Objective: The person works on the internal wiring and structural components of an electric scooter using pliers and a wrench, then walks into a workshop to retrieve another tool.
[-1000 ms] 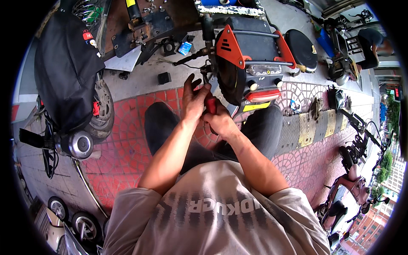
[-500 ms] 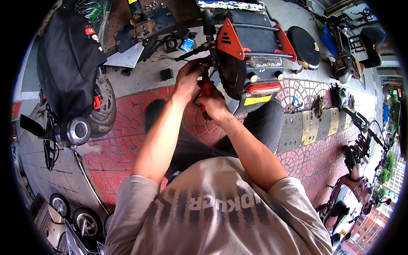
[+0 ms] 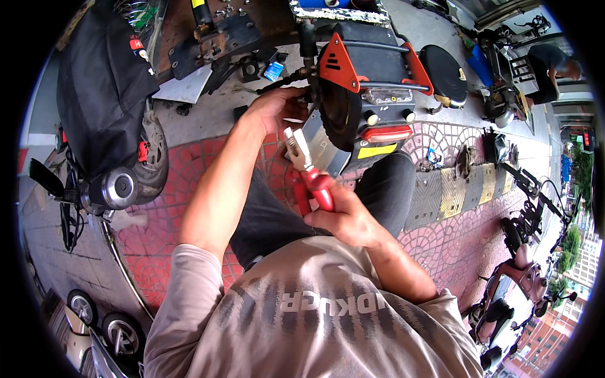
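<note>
Red-handled pliers (image 3: 301, 154) are gripped in my right hand (image 3: 348, 215), which is drawn back in front of my lap. Their pale metal jaws point up and left, apart from the vehicle. Up at the side of the wheel (image 3: 337, 110), my left hand (image 3: 272, 114) is curled at the axle area; its fingertips are partly hidden, and what they hold cannot be made out. The wheel belongs to a small electric two-wheeler with red side brackets (image 3: 338, 63), a red tail light (image 3: 386, 133) and a yellow sticker (image 3: 377, 150).
To the left stands a scooter with a black cover (image 3: 101, 88). A workbench (image 3: 265, 19) holds loose hardware, and a small blue box (image 3: 273, 71) lies near it. A black round seat (image 3: 443, 74) is on the right, beyond a striped ramp (image 3: 452, 189). Another person (image 3: 547, 66) sits far right.
My right hand has pulled the pliers back from the wheel's side toward my lap, so the jaws now show. My left hand stays by the axle.
</note>
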